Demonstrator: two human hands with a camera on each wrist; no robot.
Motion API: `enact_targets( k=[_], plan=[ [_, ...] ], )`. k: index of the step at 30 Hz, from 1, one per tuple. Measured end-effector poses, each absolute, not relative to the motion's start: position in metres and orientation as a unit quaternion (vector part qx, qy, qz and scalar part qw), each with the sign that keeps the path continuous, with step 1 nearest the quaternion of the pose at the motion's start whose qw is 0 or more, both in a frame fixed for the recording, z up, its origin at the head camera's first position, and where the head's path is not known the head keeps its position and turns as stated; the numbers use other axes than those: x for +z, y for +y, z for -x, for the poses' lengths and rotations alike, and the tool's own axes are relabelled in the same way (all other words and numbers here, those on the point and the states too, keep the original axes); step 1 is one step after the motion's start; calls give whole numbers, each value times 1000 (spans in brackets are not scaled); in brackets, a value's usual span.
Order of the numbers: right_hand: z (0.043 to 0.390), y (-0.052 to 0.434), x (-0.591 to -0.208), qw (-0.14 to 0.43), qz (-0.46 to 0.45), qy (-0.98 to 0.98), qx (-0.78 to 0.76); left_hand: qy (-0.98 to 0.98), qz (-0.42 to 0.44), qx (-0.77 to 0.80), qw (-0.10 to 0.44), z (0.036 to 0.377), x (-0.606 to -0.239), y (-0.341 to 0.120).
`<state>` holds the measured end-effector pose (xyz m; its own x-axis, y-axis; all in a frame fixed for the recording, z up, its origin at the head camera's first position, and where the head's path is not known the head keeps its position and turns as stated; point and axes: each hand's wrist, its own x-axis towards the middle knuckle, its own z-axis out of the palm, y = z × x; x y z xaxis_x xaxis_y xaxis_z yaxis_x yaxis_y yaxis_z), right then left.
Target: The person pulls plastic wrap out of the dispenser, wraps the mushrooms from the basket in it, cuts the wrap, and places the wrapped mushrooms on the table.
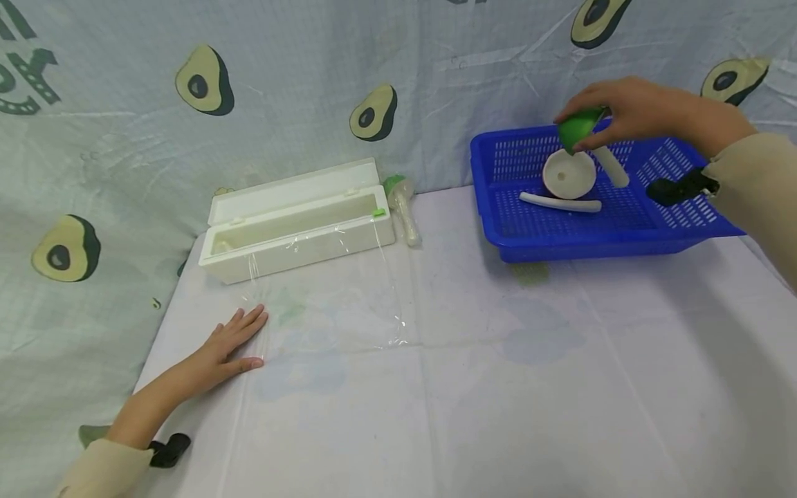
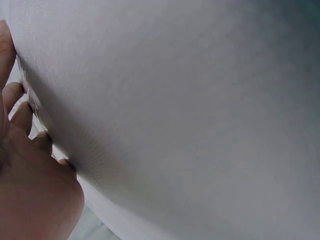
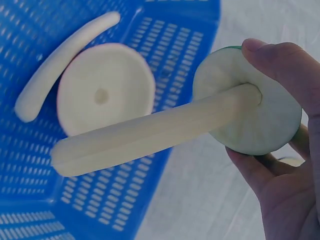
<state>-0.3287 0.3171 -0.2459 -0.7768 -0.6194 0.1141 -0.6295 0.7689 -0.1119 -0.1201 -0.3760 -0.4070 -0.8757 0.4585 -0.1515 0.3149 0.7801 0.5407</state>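
Observation:
My right hand (image 1: 641,111) grips a toy mushroom by its green cap (image 1: 578,128), over the blue basket (image 1: 579,250). In the right wrist view the mushroom's long pale stem (image 3: 160,131) points away from the fingers, out over the basket. Inside the basket lie a round mushroom cap (image 3: 107,82), pale underside up with a small centre hole, and a loose white curved stem (image 1: 560,203). On the table my left hand (image 1: 218,353) rests palm down, fingers spread, at the left edge of a sheet of clear plastic film (image 1: 349,304). That film stretches from the white box (image 1: 305,254).
The long white box stands at the back left, its lid (image 1: 292,187) raised and a small green slider (image 1: 378,212) at its right end. Right beside it lies a film-wrapped mushroom (image 1: 405,211) with a green cap. A cloth with avocado prints hangs behind the table.

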Motion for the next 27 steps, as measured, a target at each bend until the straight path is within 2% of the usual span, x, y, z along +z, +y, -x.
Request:
enact_targets(
  k=[13,27],
  plan=[
    [311,285,-229,49,-389,-916,82,933,-211,256,142,125,-405,-375],
    [295,246,-226,55,-463,-880,92,933,-205,260,142,124,-410,-376]
  ],
)
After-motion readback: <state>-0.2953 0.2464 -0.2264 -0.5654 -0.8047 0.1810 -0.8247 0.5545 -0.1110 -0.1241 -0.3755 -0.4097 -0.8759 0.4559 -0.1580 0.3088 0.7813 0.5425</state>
